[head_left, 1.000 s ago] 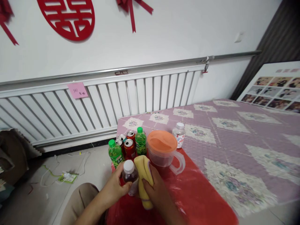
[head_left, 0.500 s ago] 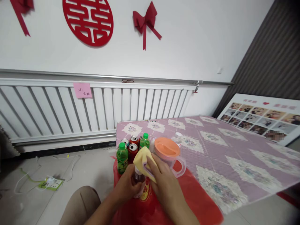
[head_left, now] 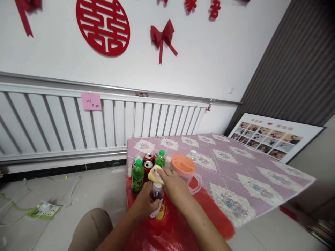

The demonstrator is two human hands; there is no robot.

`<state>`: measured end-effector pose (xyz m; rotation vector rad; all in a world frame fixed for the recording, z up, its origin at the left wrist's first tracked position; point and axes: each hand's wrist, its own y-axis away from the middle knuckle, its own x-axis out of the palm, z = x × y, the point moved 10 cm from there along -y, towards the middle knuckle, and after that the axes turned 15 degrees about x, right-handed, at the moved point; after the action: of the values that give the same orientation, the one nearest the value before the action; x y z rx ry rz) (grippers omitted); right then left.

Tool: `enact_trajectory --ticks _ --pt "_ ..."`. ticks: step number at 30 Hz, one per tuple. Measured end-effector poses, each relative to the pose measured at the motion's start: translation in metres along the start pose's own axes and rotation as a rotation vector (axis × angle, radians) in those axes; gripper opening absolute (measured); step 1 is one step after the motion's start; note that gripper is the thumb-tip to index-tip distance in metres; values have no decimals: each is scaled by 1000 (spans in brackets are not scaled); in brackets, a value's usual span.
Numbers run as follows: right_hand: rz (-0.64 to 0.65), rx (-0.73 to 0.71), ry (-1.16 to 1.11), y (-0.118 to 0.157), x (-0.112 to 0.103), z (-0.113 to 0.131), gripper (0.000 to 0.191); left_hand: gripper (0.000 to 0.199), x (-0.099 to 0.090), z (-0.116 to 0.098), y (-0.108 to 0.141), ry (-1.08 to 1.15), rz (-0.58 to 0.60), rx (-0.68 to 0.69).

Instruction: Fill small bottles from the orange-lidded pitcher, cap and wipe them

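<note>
Left hand [head_left: 147,201] curled round white-capped plastic bottle [head_left: 157,195], near green-capped drink bottle [head_left: 138,177] over red plastic tablecloth [head_left: 166,233]; right hand [head_left: 170,184] grips yellow cloth [head_left: 154,177] at its top. Sideways rubbing could tip it if left grip slackens.

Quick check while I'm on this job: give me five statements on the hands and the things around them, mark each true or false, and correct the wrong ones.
1. The left hand grips a bottle. True.
2. The jug's lid is green. False: it is orange.
3. The right hand holds a yellow cloth at the bottle's cap. True.
4. Both green bottles lie on their sides. False: they stand upright.
5. The pink note is on the floor. False: it is on the radiator.
</note>
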<state>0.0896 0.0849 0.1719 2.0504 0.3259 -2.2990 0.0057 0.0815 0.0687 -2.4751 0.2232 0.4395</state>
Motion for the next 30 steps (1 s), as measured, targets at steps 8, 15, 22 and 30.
enact_trajectory --ticks 8,15,22,30 --pt "-12 24 -6 40 4 6 63 64 8 9 4 138 -18 -13" --pt "-41 69 -228 13 8 -11 63 55 -3 -4 0 43 -17 15" --pt "8 106 -318 1 31 -31 64 60 -2 -6 0 34 8 17" --pt "6 235 -302 22 49 -37 58 63 0 -5 0 24 38 65"
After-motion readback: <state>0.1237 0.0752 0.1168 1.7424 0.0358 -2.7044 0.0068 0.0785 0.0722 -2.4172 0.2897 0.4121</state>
